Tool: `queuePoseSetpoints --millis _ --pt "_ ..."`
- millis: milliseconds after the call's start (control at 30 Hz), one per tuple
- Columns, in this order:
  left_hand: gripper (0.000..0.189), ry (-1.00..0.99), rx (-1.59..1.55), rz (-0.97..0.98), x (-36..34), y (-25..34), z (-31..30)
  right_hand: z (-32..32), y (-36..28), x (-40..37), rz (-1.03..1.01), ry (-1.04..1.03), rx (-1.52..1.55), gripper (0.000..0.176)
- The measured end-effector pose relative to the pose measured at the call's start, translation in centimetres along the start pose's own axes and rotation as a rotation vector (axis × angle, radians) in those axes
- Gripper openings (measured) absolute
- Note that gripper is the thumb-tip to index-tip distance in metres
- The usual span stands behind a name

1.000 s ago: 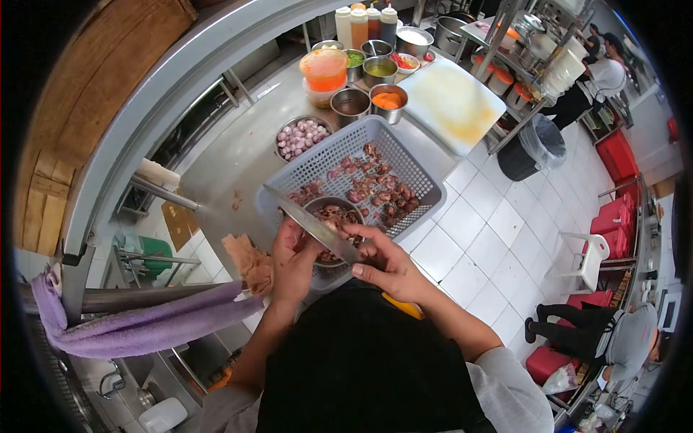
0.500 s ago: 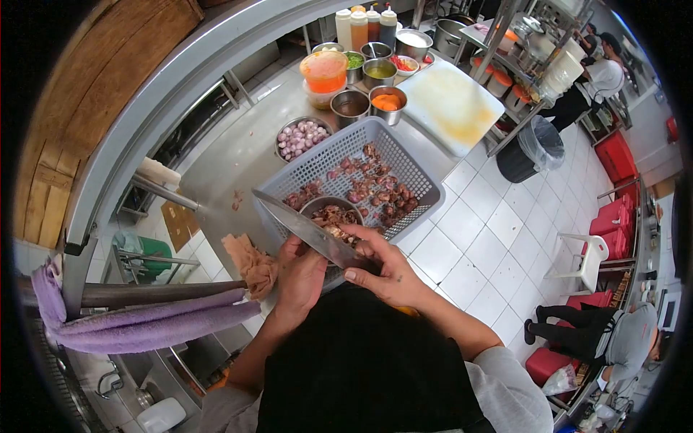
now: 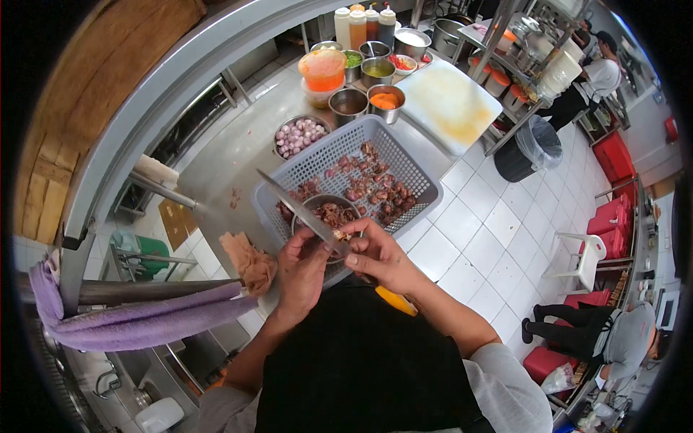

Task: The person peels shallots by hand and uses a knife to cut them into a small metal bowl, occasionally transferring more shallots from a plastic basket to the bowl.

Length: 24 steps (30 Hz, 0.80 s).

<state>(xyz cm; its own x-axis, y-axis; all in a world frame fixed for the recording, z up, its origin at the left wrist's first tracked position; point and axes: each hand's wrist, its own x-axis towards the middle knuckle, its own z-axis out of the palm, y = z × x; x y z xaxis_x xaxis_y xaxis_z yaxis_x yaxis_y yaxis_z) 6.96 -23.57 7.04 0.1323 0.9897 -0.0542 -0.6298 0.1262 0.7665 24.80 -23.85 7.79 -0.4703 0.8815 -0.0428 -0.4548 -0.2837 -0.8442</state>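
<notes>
My right hand (image 3: 372, 252) is closed on a large knife (image 3: 296, 206), its yellow handle (image 3: 395, 301) sticking out below the palm. The blade slants up and left across a steel bowl (image 3: 361, 211) of reddish-brown peelings. Close on the blade's other side, my left hand (image 3: 303, 278) has its fingers pinched together. Between the fingertips of both hands shows a small pale-brown shallot (image 3: 341, 235), partly hidden by the blade and fingers. The bowl sits in a grey perforated basket (image 3: 431, 193) with unpeeled shallots (image 3: 393, 202). Behind the basket stands a bowl of peeled shallots (image 3: 299, 137).
A white cutting board (image 3: 451, 105), steel pots (image 3: 348, 105), an orange-filled tub (image 3: 322, 71) and squeeze bottles (image 3: 359, 29) stand on the steel table (image 3: 224, 166). A crumpled brown cloth (image 3: 249, 263) lies left, near a purple towel (image 3: 144, 325). Other people (image 3: 628, 335) are at right.
The knife has turned and drawn lower, its blade now showing edge-on. Its yellow handle has come into view below my right hand. My fingers have shifted closer around the shallot.
</notes>
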Motion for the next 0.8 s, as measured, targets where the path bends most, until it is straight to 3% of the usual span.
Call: queuePoseSetpoints --millis 167,233,533,700,800 --pt "0.026 -0.082 -0.020 -0.166 0.7 0.3 -1.8 -1.2 0.2 0.2 0.180 -0.068 0.277 0.042" --pt "0.027 -0.120 -0.051 -0.191 1.1 0.3 -2.6 -1.2 0.1 0.4 0.236 -0.158 0.511 0.033" --pt "0.029 -0.180 -0.183 -0.289 1.8 0.0 -4.2 -2.5 1.3 1.3 0.335 -0.249 0.659 0.036" --pt "0.032 -0.116 -0.238 -0.331 1.8 0.3 -3.1 -2.5 1.2 1.4 0.334 -0.181 0.607 0.039" --pt "0.025 -0.071 -0.017 -0.205 1.3 -0.2 -2.9 -2.3 1.2 1.4 0.324 -0.148 0.513 0.040"
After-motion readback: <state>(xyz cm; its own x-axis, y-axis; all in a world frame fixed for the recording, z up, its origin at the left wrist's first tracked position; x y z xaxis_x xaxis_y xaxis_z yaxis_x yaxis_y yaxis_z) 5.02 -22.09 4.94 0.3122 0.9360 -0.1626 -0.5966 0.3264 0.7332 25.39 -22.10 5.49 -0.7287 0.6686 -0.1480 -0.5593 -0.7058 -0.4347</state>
